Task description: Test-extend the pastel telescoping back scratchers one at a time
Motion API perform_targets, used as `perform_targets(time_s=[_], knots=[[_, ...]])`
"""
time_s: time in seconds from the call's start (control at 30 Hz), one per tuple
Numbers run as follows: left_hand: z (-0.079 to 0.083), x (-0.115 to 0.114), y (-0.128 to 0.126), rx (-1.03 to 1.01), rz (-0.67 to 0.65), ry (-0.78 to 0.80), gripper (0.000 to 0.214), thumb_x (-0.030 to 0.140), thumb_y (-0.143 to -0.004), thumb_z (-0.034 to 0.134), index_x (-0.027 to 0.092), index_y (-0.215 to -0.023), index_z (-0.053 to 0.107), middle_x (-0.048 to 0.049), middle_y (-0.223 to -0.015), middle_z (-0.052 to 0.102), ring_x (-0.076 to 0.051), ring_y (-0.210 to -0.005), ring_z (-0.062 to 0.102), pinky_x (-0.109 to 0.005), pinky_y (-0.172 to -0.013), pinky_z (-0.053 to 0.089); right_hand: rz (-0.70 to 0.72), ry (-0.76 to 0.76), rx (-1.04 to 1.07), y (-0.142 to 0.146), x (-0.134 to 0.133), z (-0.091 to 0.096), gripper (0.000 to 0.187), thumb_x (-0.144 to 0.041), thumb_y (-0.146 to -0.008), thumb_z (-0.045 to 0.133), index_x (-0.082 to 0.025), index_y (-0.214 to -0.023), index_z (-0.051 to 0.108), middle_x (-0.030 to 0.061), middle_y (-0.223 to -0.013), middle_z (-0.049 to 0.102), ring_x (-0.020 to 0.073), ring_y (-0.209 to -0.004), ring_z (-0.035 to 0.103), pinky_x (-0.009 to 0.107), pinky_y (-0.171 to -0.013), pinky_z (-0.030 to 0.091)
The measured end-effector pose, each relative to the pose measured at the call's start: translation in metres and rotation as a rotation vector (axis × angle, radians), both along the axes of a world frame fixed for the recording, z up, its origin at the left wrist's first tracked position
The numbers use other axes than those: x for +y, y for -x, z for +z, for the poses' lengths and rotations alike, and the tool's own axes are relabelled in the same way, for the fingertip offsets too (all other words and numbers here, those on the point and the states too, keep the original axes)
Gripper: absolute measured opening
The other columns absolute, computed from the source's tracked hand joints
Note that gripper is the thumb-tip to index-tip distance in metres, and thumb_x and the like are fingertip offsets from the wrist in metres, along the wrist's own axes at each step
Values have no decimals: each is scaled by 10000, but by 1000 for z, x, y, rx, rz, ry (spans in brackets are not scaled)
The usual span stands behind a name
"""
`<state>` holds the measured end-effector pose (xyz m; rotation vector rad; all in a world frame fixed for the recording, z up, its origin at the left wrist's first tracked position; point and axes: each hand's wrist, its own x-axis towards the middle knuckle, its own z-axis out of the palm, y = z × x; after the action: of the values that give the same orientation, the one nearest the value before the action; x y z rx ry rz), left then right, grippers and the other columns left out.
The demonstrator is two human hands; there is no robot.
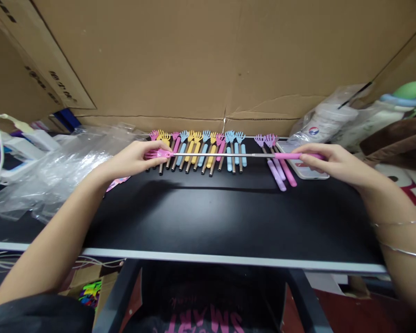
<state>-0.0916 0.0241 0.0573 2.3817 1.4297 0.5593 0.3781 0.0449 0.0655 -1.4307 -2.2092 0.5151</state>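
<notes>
A pink telescopic back scratcher [225, 155] is stretched out level above the black table, its metal rod extended. My left hand [133, 159] pinches its pink claw end. At the other end, my right hand [327, 159] grips the pink handle. Behind the rod lies a row of back scratchers in yellow, blue and pink [201, 150], side by side with claws toward the cardboard. Further right, purple back scratchers [276, 171] lie with a pink one [288, 173] beside them, close to my right hand.
Crumpled clear plastic bags [72, 162] cover the table's left side, near white plugs and cables [34, 143]. A cardboard wall [194, 60] stands behind. At right are a phone-like white case [307, 171], a bagged white cup [327, 122] and a bottle [391, 111]. An open box [86, 277] sits below.
</notes>
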Motion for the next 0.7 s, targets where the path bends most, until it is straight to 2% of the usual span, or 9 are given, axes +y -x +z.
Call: perform_targets(time_s=[0.1, 0.2, 0.23, 0.33, 0.47, 0.7], knots=[[-2, -5, -13, -46, -20, -51, 346, 487, -888, 535, 197, -1049, 633, -36, -923, 680, -167, -773, 597, -262, -686, 416, 53, 7, 8, 14, -2, -8, 583, -678, -815, 525, -146, -1022, 644, 51, -761, 605, 124, -616, 475, 266, -574, 387], [-9, -16, -41, -3, -139, -23, 336, 456, -893, 540, 202, -1091, 634, -24, -875, 689, -157, -735, 605, -246, -669, 404, 181, 52, -13, 44, -12, -21, 475, -597, -885, 469, -185, -1054, 635, -3, -613, 535, 120, -523, 438, 270, -541, 358], [-11, -19, -51, 17, -169, -10, 339, 450, -899, 533, 209, -1116, 630, -19, -855, 689, -156, -724, 606, -240, -657, 396, 226, 15, -26, 54, -16, -25, 440, -579, -894, 463, -203, -1037, 642, 0, -635, 545, 129, -553, 460, 271, -557, 363], [-17, -26, -70, 16, -141, -42, 335, 449, -919, 493, 224, -1117, 642, -15, -835, 699, -159, -709, 609, -238, -642, 377, 255, -79, -33, 77, -28, -29, 364, -537, -911, 451, -243, -1012, 641, 16, -751, 623, 146, -616, 506, 278, -593, 382], [-18, -25, -72, 3, -85, -87, 342, 475, -921, 485, 241, -1101, 658, -4, -873, 713, -157, -709, 611, -235, -645, 367, 236, -164, -43, 78, -31, -27, 349, -513, -919, 443, -241, -1007, 643, 27, -792, 669, 146, -609, 536, 279, -609, 391], [-13, -23, -68, 127, -89, -130, 380, 526, -920, 477, 278, -1152, 648, 13, -778, 688, -166, -696, 607, -224, -604, 322, 265, -193, -176, 65, -27, -19, 436, -557, -906, 441, -233, -1085, 672, -3, -591, 593, 130, -472, 476, 272, -544, 342]])
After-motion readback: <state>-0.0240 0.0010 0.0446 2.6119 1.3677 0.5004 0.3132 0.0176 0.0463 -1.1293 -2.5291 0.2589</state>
